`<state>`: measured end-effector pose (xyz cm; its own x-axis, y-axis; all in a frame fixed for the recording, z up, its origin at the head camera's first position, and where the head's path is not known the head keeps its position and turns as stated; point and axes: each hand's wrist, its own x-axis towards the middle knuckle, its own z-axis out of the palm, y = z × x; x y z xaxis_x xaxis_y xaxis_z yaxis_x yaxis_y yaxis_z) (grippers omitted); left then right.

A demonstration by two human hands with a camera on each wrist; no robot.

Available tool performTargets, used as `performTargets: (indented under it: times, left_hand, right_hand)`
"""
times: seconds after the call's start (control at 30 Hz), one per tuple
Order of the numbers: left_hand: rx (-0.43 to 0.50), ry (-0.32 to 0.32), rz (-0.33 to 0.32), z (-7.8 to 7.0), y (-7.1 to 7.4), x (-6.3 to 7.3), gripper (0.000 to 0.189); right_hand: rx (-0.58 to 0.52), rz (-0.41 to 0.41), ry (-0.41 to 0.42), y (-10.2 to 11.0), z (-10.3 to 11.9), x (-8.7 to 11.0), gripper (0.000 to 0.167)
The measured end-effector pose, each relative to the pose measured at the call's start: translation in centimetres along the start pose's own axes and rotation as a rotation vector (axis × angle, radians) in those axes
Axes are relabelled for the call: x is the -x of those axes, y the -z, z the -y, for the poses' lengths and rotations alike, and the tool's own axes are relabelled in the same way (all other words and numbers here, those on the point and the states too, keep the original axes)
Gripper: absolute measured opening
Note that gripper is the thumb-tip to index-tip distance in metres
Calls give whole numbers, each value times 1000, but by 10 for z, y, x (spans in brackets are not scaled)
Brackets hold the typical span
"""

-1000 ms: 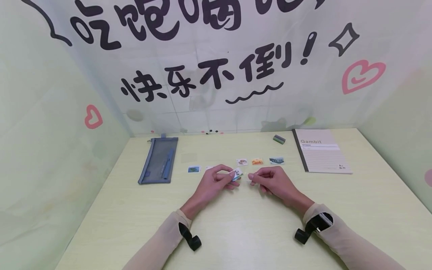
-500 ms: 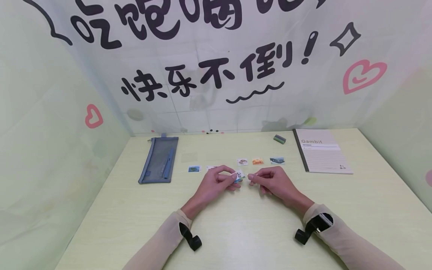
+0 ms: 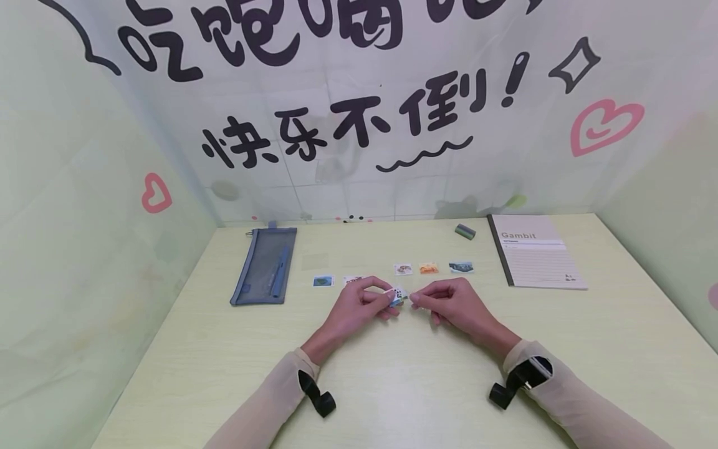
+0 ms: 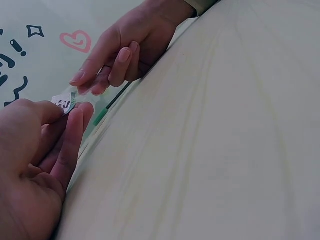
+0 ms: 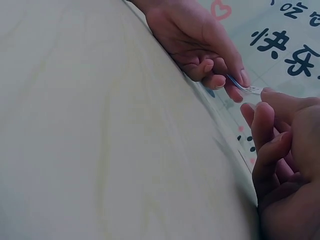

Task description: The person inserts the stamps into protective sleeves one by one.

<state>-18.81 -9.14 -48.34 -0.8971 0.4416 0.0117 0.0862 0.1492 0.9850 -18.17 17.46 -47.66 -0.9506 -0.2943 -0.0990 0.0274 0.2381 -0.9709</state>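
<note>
In the head view my left hand (image 3: 359, 307) pinches a small stamp (image 3: 398, 295) with a white top and a blue-green lower part. Thumb and finger hold it by its left side. Facing it, my right hand (image 3: 455, 305) pinches a small clear plastic sleeve (image 4: 82, 92), best seen in the left wrist view. There the stamp (image 4: 63, 103) overlaps the plastic; how far inside it lies, I cannot tell. The right wrist view shows the stamp (image 5: 252, 90) nearly edge-on between both hands' fingertips.
Several stamps (image 3: 429, 268) lie in rows behind the hands. Two faint clear squares (image 3: 315, 261) are farther back left. A blue mesh pouch (image 3: 263, 267) with a pen lies left, a notebook (image 3: 536, 252) right. A small dark green striped block (image 3: 465, 231) sits near the wall.
The stamp has tilted and shifted slightly right, towards the right hand's fingertips. The right hand's fingers have closed in a little. The other things on the table stay put.
</note>
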Motion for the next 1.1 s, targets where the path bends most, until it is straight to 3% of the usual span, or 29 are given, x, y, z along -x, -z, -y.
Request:
performTargets:
  times: [0.27, 0.6, 0.87, 1.1]
  left_hand:
    - [8, 13, -6, -3, -1, 2, 23]
    - [-88, -14, 10, -3, -1, -1, 18]
    - [-100, 30, 30, -2, -2, 1, 18]
    - [-51, 3, 47, -3, -2, 2, 26]
  right_hand:
    - [32, 18, 24, -3, -1, 0, 30]
    - [18, -7, 38, -3, -3, 0, 31]
    - [37, 27, 51, -4, -4, -1, 29]
    - [31, -9, 59, -2, -4, -1, 28]
